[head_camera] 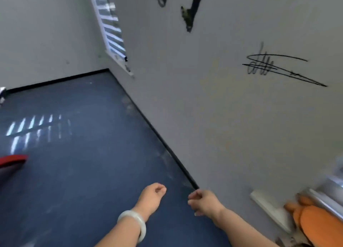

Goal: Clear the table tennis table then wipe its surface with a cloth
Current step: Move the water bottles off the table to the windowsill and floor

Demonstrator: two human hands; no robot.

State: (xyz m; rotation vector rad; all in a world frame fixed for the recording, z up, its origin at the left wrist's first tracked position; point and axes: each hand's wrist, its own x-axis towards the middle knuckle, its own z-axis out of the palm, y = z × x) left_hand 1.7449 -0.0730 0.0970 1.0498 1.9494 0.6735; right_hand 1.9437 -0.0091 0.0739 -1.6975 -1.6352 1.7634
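Ahead of me lies a dark blue floor (pixel 89 168), running up to a pale grey wall (pixel 213 107) at my two o'clock, with a thin black skirting strip (pixel 167 146) along the join; a black scrawled signature (pixel 278 68) sits high on that wall at one o'clock, and dark painted shapes (pixel 191 11) hang at twelve; a window with slatted blinds (pixel 109 26) stands at eleven o'clock, and its light falls in pale bars (pixel 33 129) on the floor at nine. At the far edge at nine o'clock a red curved object (pixel 13 158) pokes into view; it is cut off and blurred, so I cannot say what it is. At four o'clock, low against the wall, orange rounded shapes (pixel 315 222) lie beside a white ledge (pixel 269 207) and a silvery rail (pixel 326 196); they may be paddles, though the blur leaves that unsure. No table tennis table and no cloth show anywhere in view.

My left hand (pixel 152 196) hangs at six o'clock over the floor, fingers loosely curled with the thumb tip near the forefinger, holding nothing; a pale translucent bangle (pixel 135 222) circles its wrist. My right hand (pixel 204 202) is just beside it at five o'clock, fingers likewise loosely bent inward and empty, its knuckles near the foot of the skirting strip. Both forearms reach up from the bottom edge, bare, angled toward each other, the hands close but apart.
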